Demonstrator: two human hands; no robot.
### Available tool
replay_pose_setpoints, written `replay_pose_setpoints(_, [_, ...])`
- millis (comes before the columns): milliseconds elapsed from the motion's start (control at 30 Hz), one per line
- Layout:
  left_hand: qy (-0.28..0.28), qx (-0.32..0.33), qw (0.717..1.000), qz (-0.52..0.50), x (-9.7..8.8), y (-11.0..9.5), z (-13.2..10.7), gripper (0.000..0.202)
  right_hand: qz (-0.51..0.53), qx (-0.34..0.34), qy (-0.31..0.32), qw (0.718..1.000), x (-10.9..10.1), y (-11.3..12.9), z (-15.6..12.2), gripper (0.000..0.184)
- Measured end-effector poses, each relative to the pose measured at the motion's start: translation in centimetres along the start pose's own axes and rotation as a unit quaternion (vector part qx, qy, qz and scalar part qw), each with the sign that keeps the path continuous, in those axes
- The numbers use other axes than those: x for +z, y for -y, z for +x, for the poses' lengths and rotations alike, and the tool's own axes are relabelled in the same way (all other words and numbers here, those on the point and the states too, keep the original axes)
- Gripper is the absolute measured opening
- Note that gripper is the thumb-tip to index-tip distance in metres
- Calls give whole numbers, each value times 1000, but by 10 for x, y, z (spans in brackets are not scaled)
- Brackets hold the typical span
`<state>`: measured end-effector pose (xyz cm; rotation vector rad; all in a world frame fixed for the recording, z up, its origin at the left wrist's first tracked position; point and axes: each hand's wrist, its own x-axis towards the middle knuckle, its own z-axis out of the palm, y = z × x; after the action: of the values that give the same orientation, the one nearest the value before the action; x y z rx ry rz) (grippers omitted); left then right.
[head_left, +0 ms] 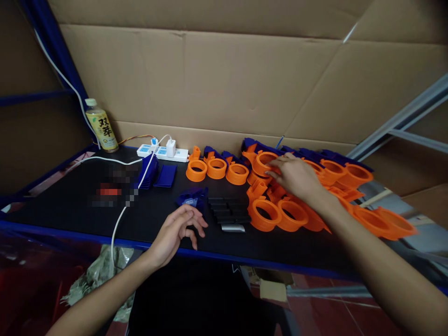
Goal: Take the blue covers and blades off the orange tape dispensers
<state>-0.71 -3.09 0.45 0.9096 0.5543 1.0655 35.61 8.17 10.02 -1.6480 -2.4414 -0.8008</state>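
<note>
My right hand (pixel 294 175) reaches over a cluster of orange plastic parts, its fingers and thumb closed at the right edge of an orange ring (pixel 266 162). That ring has a dark blue piece (pixel 259 143) behind it. My left hand (pixel 180 228) hovers near the table's front edge with fingers apart and loosely bent, holding nothing. Just beyond it lies a crumpled dark blue item (pixel 192 198) with a pale label. Between the hands sit black ribbed pieces (pixel 229 210) and a small silvery strip (pixel 233 228).
Orange rings (pixel 216 168) line the back, and more (pixel 373 223) pile up at the right. A white power strip (pixel 180 155), blue flat pieces (pixel 165 176) and a drink bottle (pixel 102 126) stand left. A white cable (pixel 121 217) crosses the black tabletop (pixel 70 205). Cardboard (pixel 210 79) walls the back.
</note>
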Motion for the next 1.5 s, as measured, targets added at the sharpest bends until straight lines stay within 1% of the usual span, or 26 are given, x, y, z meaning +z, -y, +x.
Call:
replay_pose_setpoints(100, [0, 7, 1000, 6, -1, 1, 0, 22, -8, -4, -29, 1000, -11, 8, -3, 33])
replay_pose_setpoints(167, [0, 22, 1000, 11, -1, 1, 0, 23, -6, -20, -48, 999, -26, 24, -8, 32])
replay_pose_setpoints(200, [2, 31, 999, 10, -1, 0, -1, 26, 3, -34, -58, 998, -36, 35, -11, 32])
replay_pose_setpoints(300, [4, 65, 998, -15, 2, -4, -2, 36, 65, -93, -81, 990, -68, 83, -29, 27])
replay_pose_setpoints(400, [-20, 96, 993, -69, 6, -10, -5, 43, 148, -156, -96, 972, -93, 139, -53, 18])
replay_pose_setpoints(467, [-45, 93, 989, -109, 8, -14, -9, 41, 187, -197, -101, 957, -103, 171, -68, 15])
replay_pose_setpoints(500, [-56, 83, 987, -124, 9, -15, -10, 40, 207, -220, -99, 948, -107, 183, -74, 15])
replay_pose_setpoints(567, [-73, 50, 986, -140, 10, -16, -14, 36, 257, -250, -95, 929, -112, 199, -80, 15])
replay_pose_setpoints(600, [-78, 35, 986, -141, 11, -16, -15, 35, 281, -246, -99, 922, -114, 203, -79, 17])
replay_pose_setpoints(633, [-82, 23, 987, -137, 12, -15, -17, 34, 298, -223, -105, 922, -115, 206, -77, 22])
replay_pose_setpoints(700, [-89, 15, 989, -116, 15, -11, -19, 32, 293, -145, -111, 939, -114, 207, -68, 34])
replay_pose_setpoints(733, [-90, 15, 991, -103, 15, -9, -20, 32, 271, -110, -108, 950, -111, 209, -63, 36])
replay_pose_setpoints(767, [-91, 14, 992, -90, 16, -7, -21, 32, 242, -91, -98, 961, -107, 211, -58, 35])
replay_pose_setpoints(800, [-92, 12, 993, -77, 16, -5, -22, 32, 210, -88, -85, 970, -103, 213, -55, 30])
replay_pose_setpoints(867, [-96, 9, 994, -58, 14, -3, -24, 31, 155, -116, -68, 979, -94, 220, -50, 23])
replay_pose_setpoints(900, [-99, 9, 994, -51, 13, -3, -25, 30, 132, -134, -64, 980, -91, 223, -49, 22])
replay_pose_setpoints(967, [-101, 1, 994, -41, 9, -4, -26, 29, 104, -163, -65, 979, -87, 227, -50, 25])
replay_pose_setpoints(1033, [-110, -18, 993, -43, 6, -6, -27, 33, 103, -185, -60, 975, -86, 226, -52, 27])
replay_pose_setpoints(1133, [-134, -41, 989, -56, 4, -7, -27, 43, 146, -200, -36, 968, -86, 218, -51, 25])
replay_pose_setpoints(1200, [-126, -52, 988, -66, 4, -6, -27, 47, 184, -211, -19, 960, -86, 211, -50, 24])
replay_pose_setpoints(1300, [-96, -63, 991, -73, 6, -5, -26, 47, 236, -224, 13, 945, -87, 204, -47, 19])
replay_pose_setpoints(1367, [-90, -61, 992, -71, 6, -5, -25, 45, 261, -218, 33, 940, -89, 202, -45, 16])
replay_pose_setpoints(1500, [-79, -54, 993, -73, 6, -5, -20, 39, 295, -194, 36, 935, -89, 202, -40, 21])
